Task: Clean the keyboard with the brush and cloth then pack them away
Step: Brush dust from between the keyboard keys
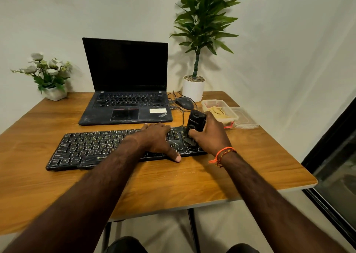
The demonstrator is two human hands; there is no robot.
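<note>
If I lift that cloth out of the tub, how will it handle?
The cloth lies crumpled in the open tub, so it is probably floppy and light. It may snag on the rim.

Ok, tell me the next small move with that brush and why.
Probably draw the brush leftward along the keyboard. The right hand holds its bristles on the far right keys while the left hand steadies the board, and the rows to the left look speckled with dust.

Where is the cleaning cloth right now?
The cloth lies inside the open plastic box at the table's back right, just behind the right hand and beside the box's lid.
</note>
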